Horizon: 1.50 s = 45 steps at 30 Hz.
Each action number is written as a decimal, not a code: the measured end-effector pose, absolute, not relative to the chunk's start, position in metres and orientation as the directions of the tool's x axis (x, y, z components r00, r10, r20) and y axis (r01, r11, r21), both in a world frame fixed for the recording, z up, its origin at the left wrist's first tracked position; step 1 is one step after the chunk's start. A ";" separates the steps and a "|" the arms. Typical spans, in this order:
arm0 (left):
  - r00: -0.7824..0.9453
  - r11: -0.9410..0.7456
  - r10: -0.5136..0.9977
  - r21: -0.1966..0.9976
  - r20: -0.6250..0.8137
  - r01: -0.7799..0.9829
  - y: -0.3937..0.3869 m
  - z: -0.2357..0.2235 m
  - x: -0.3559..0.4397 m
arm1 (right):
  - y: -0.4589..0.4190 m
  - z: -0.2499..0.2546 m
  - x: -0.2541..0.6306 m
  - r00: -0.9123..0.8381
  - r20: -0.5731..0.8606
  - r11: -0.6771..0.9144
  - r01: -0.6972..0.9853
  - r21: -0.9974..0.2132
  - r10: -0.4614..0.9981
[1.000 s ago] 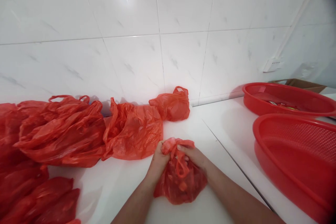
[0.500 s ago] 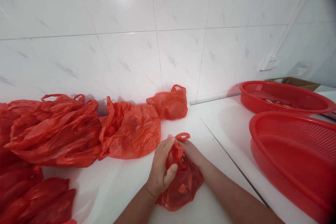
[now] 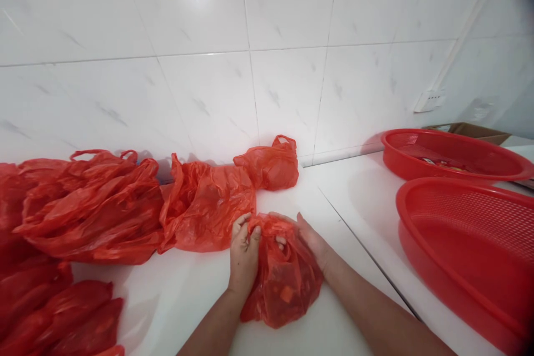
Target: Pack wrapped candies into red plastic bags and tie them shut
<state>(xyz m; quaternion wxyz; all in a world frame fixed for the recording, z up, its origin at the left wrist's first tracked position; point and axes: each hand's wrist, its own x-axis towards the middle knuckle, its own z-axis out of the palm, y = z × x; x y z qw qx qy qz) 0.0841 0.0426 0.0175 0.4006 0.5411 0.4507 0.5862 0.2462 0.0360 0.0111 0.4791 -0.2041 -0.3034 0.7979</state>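
Note:
A small red plastic bag (image 3: 283,283) with something inside lies on the white counter (image 3: 175,300) in front of me. My left hand (image 3: 243,256) pinches the bag's top edge on the left. On the right side, my right hand (image 3: 311,240) holds the same bag's rim, fingers curled into the plastic. The bag's mouth sits between the two hands.
More red plastic bags line the tiled wall: a small knotted one (image 3: 269,166), a flatter one (image 3: 208,206), a big heap (image 3: 87,206) at left. Two red mesh baskets (image 3: 467,233) (image 3: 454,153) stand at right, a cardboard box (image 3: 471,130) behind them.
Both hands shifted from bunching the bag's handles together to holding its top apart at either side. The bag now sits wider and lower on the counter.

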 end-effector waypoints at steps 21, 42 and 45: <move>0.162 -0.132 0.973 0.973 0.163 -0.190 0.046 0.014 0.085 | 0.046 0.004 0.237 0.036 -0.004 -0.004 0.006 -1.000 0.999; 0.252 -0.337 0.921 0.932 0.296 0.137 0.042 0.012 0.086 | 0.050 0.000 0.264 -0.129 -0.147 -0.195 -0.589 -0.784 0.981; 0.240 -0.397 0.905 0.899 0.351 0.185 0.040 0.014 0.084 | 0.055 -0.001 0.270 -0.049 -0.128 -0.132 -0.591 -0.796 0.991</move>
